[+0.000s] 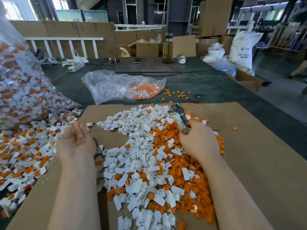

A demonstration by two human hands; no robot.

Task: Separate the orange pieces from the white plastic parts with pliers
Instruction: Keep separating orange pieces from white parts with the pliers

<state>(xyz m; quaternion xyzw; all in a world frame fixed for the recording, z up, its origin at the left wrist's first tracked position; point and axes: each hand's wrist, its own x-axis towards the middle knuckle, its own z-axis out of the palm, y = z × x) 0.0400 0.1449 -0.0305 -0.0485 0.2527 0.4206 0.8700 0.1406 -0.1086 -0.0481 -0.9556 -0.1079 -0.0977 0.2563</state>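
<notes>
My right hand (198, 141) grips the handles of grey pliers (178, 112), whose jaws point up and away over the pile. A mound of loose white plastic parts (136, 146) and orange pieces (184, 163) covers a brown cardboard sheet (257, 163) in front of me. My left hand (77, 140) hovers palm up with relaxed fingers and holds nothing, at the edge of a heap of white parts with orange pieces still in them (25, 146) on the left.
A big clear bag (20, 90) of unseparated parts leans at the left. A flatter clear bag (119, 85) with orange and white bits lies beyond the cardboard. A bottle (167, 48), phone (137, 60), power strips and cardboard boxes line the far edge.
</notes>
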